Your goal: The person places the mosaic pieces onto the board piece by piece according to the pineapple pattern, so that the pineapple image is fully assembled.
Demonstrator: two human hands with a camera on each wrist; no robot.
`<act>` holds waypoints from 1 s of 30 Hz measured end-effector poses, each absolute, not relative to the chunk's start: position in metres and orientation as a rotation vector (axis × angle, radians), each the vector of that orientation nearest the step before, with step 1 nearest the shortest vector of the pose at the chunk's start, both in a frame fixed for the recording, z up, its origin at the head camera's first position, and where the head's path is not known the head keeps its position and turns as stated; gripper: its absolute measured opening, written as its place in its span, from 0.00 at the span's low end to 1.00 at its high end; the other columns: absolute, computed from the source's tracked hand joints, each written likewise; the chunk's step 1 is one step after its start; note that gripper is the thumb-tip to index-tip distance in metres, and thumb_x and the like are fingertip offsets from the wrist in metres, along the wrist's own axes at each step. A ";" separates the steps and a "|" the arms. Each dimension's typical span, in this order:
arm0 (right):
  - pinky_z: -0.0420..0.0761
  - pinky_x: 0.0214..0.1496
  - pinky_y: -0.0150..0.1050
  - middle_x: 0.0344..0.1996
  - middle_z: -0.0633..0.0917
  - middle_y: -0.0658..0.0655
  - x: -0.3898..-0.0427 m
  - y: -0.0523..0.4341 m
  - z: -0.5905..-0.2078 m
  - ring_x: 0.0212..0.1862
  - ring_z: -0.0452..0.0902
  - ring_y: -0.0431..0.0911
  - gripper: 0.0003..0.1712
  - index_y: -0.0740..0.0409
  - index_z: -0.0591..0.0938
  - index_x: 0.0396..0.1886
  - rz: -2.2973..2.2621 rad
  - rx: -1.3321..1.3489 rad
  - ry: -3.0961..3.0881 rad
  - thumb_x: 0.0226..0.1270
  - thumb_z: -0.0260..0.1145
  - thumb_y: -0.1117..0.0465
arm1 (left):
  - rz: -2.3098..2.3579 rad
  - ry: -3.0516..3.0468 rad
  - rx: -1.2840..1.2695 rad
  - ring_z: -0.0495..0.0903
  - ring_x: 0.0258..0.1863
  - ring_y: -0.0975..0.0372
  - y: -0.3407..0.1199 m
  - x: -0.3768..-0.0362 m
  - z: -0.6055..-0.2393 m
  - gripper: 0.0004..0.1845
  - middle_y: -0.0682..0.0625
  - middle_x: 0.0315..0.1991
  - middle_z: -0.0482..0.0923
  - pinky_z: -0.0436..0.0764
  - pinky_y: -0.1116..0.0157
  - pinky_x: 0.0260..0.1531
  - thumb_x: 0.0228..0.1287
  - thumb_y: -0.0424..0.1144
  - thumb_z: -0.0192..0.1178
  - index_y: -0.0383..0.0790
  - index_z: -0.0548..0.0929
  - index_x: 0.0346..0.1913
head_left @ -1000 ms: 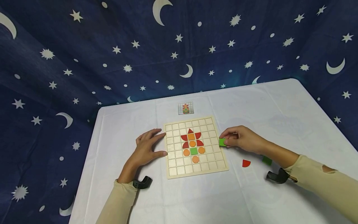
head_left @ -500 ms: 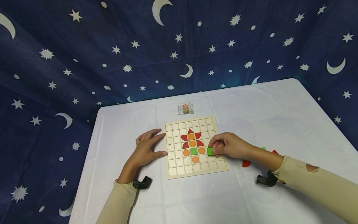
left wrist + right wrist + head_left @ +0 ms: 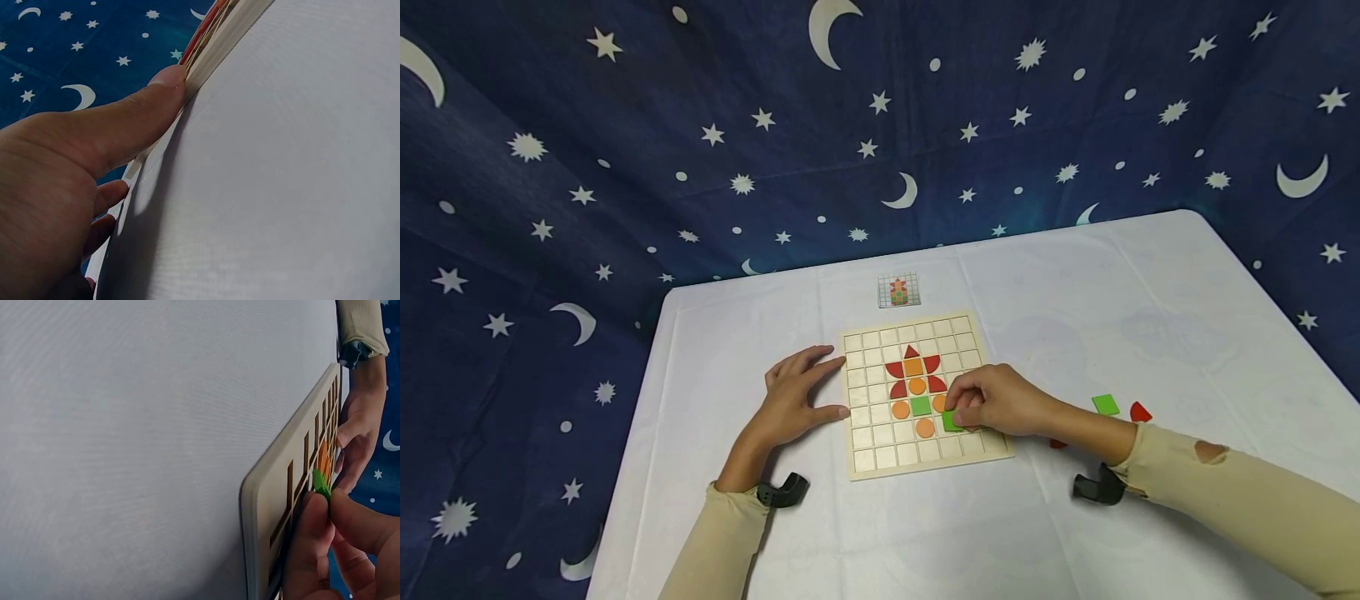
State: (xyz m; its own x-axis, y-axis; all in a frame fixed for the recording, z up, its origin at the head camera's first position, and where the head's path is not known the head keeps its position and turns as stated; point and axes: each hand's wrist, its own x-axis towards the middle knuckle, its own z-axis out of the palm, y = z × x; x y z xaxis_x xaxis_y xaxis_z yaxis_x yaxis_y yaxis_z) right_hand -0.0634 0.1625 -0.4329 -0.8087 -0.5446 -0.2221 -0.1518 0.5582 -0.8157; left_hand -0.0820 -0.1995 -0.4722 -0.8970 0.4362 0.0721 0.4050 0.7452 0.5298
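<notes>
A wooden grid board (image 3: 868, 458) lies on the table, with red, orange and green tiles in its middle cells. My right hand (image 3: 1000, 402) pinches a green square tile (image 3: 952, 422) between thumb and fingers, over the cells right of the lowest orange circle (image 3: 925, 427). In the right wrist view that green tile (image 3: 321, 484) is tilted, one corner towards the board. My left hand (image 3: 793, 398) rests at the board's left side, fingers spread and relaxed. Its thumb (image 3: 147, 112) touches the board's edge in the left wrist view.
Behind the board lies a small pattern card (image 3: 898, 290). To the right are a loose green square tile (image 3: 1105, 405) and a red quarter-circle tile (image 3: 1139, 412). Another red tile (image 3: 1057, 444) is partly hidden by my right forearm. A white cloth covers the table (image 3: 760, 308).
My right hand has carried the green tile leftward and nearer to me, from beside the board's right edge to over its lower middle cells. The left hand has stayed still.
</notes>
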 end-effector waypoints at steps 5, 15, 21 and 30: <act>0.77 0.37 0.31 0.23 0.83 0.43 -0.062 0.160 -0.435 0.28 0.78 0.37 0.05 0.50 0.88 0.31 -1.169 -0.610 2.390 0.58 0.77 0.64 | 0.857 2.882 0.697 0.60 0.77 0.49 -0.199 -0.082 -0.472 0.43 0.46 0.76 0.66 0.49 0.40 0.69 0.53 0.58 0.76 0.51 0.75 0.73; 0.77 0.35 0.31 0.22 0.84 0.41 -0.060 0.154 -0.436 0.29 0.76 0.35 0.06 0.51 0.88 0.27 -1.125 -0.673 2.464 0.55 0.76 0.66 | 0.857 2.883 0.695 0.59 0.77 0.49 -0.199 -0.082 -0.471 0.43 0.47 0.76 0.65 0.49 0.40 0.68 0.53 0.58 0.76 0.52 0.75 0.73; 0.76 0.36 0.32 0.25 0.84 0.40 -0.058 0.150 -0.436 0.32 0.76 0.34 0.08 0.47 0.89 0.25 -1.049 -0.711 2.566 0.53 0.79 0.64 | 0.852 2.880 0.690 0.59 0.77 0.48 -0.199 -0.082 -0.471 0.43 0.46 0.76 0.65 0.49 0.40 0.68 0.53 0.58 0.76 0.52 0.75 0.73; 0.76 0.36 0.31 0.26 0.84 0.40 -0.057 0.151 -0.435 0.31 0.76 0.34 0.08 0.46 0.89 0.25 -1.026 -0.691 2.593 0.51 0.82 0.61 | 0.844 2.879 0.684 0.59 0.77 0.48 -0.199 -0.082 -0.471 0.44 0.46 0.76 0.65 0.49 0.40 0.68 0.53 0.58 0.76 0.51 0.75 0.73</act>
